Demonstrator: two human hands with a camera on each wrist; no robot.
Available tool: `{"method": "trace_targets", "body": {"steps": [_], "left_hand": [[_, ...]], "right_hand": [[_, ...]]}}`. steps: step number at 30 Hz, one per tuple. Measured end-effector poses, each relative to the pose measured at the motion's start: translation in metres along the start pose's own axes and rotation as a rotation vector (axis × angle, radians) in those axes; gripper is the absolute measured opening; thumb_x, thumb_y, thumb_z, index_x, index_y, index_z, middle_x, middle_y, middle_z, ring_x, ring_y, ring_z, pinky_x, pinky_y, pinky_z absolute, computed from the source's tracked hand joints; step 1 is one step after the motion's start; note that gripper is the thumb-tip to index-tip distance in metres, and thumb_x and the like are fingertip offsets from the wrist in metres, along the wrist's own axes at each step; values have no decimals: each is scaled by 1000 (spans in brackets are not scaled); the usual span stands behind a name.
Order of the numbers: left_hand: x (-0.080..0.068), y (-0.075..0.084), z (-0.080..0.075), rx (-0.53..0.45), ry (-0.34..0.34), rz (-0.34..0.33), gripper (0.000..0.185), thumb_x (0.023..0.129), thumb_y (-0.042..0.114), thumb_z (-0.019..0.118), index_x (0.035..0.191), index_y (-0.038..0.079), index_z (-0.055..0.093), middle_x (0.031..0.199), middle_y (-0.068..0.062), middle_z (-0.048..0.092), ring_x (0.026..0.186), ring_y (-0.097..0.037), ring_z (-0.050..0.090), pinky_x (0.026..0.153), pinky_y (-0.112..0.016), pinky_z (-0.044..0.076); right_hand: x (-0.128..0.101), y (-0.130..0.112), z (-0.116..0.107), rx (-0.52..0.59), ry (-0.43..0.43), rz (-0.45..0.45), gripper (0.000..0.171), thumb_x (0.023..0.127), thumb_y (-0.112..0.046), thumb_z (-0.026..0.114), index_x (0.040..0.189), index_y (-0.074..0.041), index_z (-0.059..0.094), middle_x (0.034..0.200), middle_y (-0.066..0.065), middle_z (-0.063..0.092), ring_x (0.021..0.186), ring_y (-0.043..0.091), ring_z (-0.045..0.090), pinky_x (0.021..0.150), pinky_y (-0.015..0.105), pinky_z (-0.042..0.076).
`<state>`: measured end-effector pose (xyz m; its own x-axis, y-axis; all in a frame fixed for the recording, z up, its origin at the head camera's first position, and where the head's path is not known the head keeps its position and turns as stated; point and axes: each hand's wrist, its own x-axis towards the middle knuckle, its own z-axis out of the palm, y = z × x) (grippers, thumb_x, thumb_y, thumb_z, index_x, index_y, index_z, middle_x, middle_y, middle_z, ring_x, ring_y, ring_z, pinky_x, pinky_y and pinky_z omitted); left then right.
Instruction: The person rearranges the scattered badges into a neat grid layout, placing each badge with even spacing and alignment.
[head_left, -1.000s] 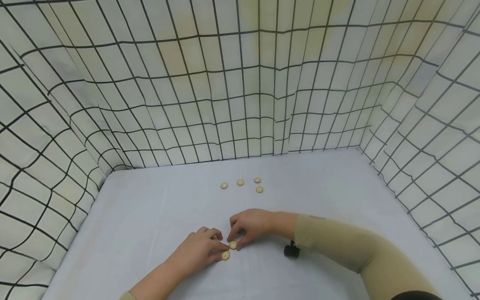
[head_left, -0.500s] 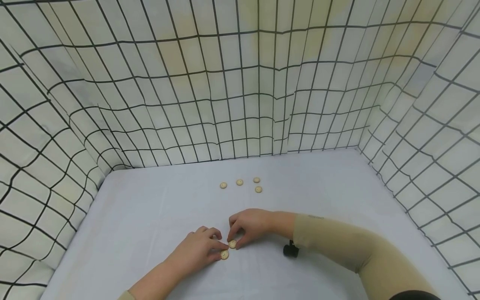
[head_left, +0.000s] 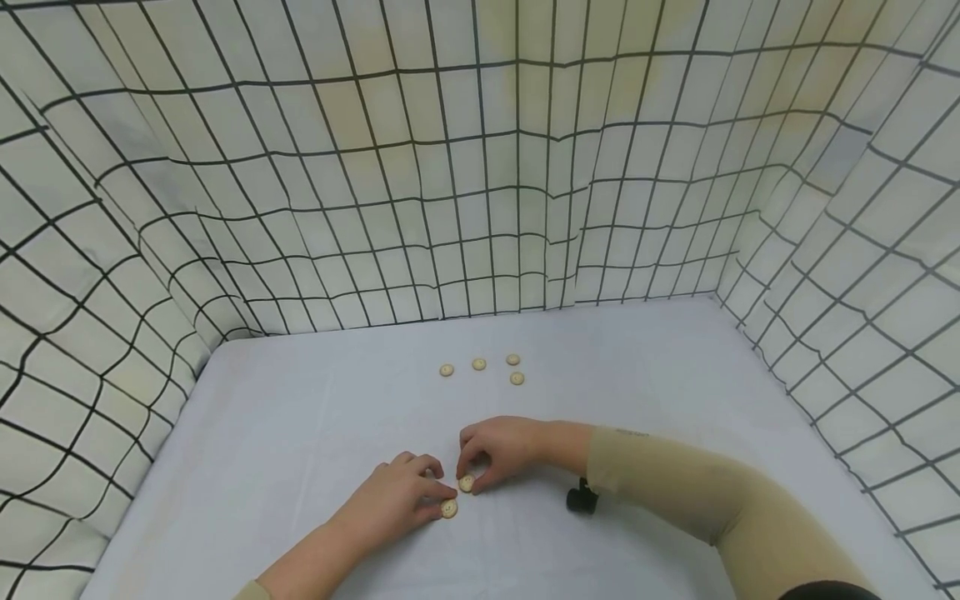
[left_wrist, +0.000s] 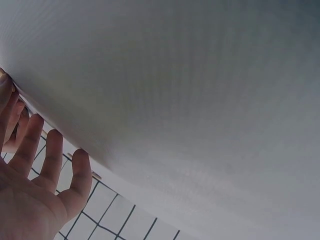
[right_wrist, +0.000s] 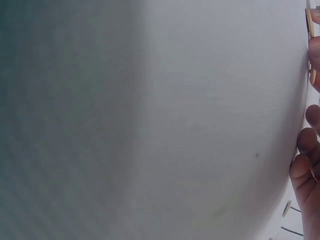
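Observation:
Two small round wooden buttons lie close together on the white table in the head view. My right hand pinches the nearer-to-centre button between thumb and forefinger. My left hand rests knuckles up beside it, and its fingertips touch the second button. In the left wrist view the fingers lie fairly straight with their tips on the tabletop. The right wrist view shows only fingertips and button edges at the frame's right border.
Several more wooden buttons lie in a loose row farther back on the table. A small black object sits under my right forearm. Checked cloth walls enclose the table at the back and both sides.
The button in my right hand has shifted slightly up and away from the one under my left fingertips. Both hands have otherwise stayed in place.

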<state>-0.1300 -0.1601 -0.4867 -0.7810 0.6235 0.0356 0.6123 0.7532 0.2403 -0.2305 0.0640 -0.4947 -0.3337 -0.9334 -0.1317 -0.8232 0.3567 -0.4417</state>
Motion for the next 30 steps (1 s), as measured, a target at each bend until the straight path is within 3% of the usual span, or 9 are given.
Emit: {"method": "trace_targets", "body": {"steps": [13,30], "left_hand": [[-2,0,1,5,37,21,23,81,34,80,104,33,78,108,6,62,95,-17,54,67,-37,43],[-3,-1,1,0,47,24,24,81,33,81,105,33,78,108,6,61,93,-17,54,65,-36,42]], "right_hand": [[-2,8,1,33,31,35,22,85,-37,79,106,-31,75,94,-17,54,84,0,48,75,15,40],[-8,45,-21,15,135,207,19,85,-38,78,103,-33,74,93,-16,55,85,5,51,76,23,43]]}}
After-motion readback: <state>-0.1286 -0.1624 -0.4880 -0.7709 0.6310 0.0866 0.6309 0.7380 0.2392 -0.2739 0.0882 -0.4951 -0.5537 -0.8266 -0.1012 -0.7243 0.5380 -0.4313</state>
